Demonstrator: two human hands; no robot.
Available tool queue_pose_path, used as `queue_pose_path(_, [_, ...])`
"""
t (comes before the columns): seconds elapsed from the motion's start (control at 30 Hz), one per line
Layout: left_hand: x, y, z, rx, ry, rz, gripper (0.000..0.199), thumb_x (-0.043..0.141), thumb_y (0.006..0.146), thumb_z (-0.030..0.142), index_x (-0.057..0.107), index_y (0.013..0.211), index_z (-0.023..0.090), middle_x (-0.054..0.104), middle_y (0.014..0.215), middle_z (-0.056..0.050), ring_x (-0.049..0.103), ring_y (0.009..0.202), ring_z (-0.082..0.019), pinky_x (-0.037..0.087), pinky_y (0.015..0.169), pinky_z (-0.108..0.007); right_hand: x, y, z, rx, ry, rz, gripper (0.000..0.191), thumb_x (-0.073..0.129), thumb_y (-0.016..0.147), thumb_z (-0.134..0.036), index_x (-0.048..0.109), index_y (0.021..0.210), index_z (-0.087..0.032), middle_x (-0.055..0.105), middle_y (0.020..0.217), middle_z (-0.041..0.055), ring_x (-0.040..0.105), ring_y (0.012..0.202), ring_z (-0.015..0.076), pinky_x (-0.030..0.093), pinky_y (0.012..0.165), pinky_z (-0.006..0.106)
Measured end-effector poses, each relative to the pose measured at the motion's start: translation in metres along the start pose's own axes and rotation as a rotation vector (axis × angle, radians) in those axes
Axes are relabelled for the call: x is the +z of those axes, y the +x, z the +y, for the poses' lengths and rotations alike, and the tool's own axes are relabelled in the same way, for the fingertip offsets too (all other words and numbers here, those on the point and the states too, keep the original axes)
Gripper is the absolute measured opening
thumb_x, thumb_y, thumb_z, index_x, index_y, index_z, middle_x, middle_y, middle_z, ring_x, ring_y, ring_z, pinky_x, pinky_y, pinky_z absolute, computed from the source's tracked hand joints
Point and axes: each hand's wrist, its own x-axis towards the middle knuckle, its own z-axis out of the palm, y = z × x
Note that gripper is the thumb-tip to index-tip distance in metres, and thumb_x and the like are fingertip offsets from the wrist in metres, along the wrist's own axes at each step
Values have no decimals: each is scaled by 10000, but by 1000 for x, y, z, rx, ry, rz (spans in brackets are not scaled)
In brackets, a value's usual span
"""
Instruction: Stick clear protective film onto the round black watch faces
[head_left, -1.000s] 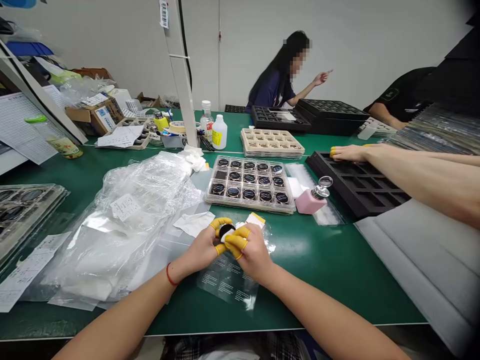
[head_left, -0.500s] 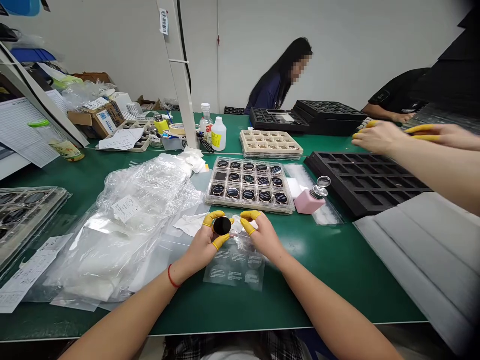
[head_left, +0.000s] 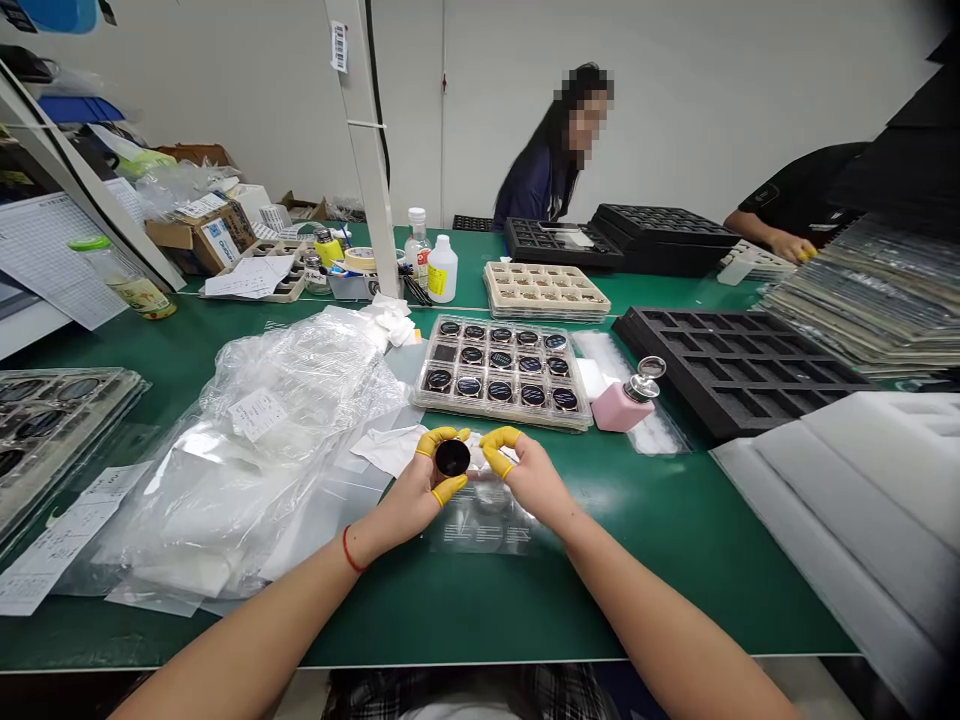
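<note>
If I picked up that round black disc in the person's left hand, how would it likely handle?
The round black disc is probably stiff: it shows no visible bend where the yellow-tipped left hand grips its edge. It looks fairly light, as fingertips alone seem to support it. Its circular outline suggests it might roll if stood on edge.

Near the front edge of the surface [head_left: 450, 610], the left grip [head_left: 412, 490] holds a black disc [head_left: 453, 459], the right grip [head_left: 534, 482] beside it, a tray [head_left: 495, 410] beyond.
</note>
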Motion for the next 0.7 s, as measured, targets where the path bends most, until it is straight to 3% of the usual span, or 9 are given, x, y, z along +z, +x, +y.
queue_pose_path(0.07, [-2,1,0,-37,-31,14,434,578,830,233,330,1185,248,374,1389,-100,485,1204,-215,418,1016,-414,-7,2,-1,7,72,27,123,554,765,-316,570,760,-194,626,935,47,559,905,202,420,853,367])
queue_pose_path(0.17, [-4,2,2,-152,16,-4,464,635,786,244,368,1165,235,556,1153,-67,608,1004,-195,468,930,-389,-11,-1,-6,-33,142,-46,131,556,788,-331,559,753,-204,603,1059,51,549,975,204,407,889,374])
queue_pose_path(0.3, [-4,3,8,-158,106,-48,466,670,753,267,433,1152,222,594,1001,-36,611,849,-161,494,772,-305,-4,-8,-12,-70,21,-121,106,561,778,-288,553,705,-212,592,1103,44,528,1033,214,384,930,411])
queue_pose_path(0.43, [-2,3,12,-170,122,-91,460,658,764,263,442,1168,224,596,1023,-45,604,829,-158,487,727,-288,3,-9,-12,-65,-8,-131,107,545,773,-269,548,682,-212,621,1005,38,551,956,197,415,883,386])
queue_pose_path(0.57, [-2,1,9,-166,104,-117,451,638,779,229,428,1179,222,611,1031,-49,606,903,-174,483,804,-317,5,-8,-9,-68,19,-142,60,528,756,-233,551,706,-210,624,876,27,560,874,188,436,827,357])
queue_pose_path(0.7, [-3,1,8,-174,88,-121,446,633,775,197,425,1169,218,602,1056,-55,609,918,-174,484,821,-325,7,-8,-5,-56,5,-126,38,525,743,-224,551,721,-209,619,875,28,556,885,198,442,810,358])
